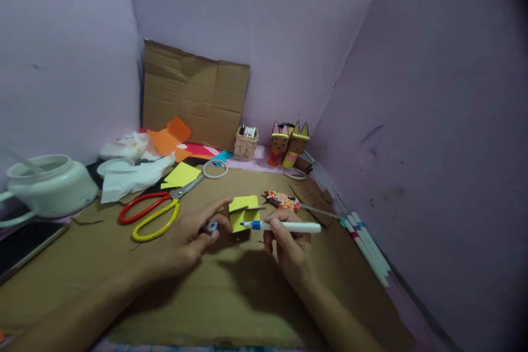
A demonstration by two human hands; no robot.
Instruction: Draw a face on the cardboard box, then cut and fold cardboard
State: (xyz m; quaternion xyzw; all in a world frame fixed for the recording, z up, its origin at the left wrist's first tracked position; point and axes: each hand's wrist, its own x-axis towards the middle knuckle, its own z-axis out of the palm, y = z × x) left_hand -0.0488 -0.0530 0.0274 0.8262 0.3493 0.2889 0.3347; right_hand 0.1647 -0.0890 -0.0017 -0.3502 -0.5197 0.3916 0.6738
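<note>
My right hand (289, 242) grips a white marker (299, 227) with a blue tip. The tip points left, at the lower part of a small yellow paper piece (243, 202) with dark edges, which looks folded; I cannot tell whether it touches. A marker cap (211, 226) sits between the thumb and curled fingers of my left hand (196, 234). That hand's index finger reaches out to the yellow piece's upper left corner. Just behind my right hand lies a flowery-patterned piece (282, 199), whose kind I cannot make out, near a thin metal blade (322, 211).
Large scissors (157, 214) with red and yellow handles lie left of my hands, by yellow paper (182, 174). Farther left are a white pot (51, 187) and a phone (31, 245). Several markers (367, 247) lie along the right wall. Cat-faced cardboard figures (296, 146) stand behind.
</note>
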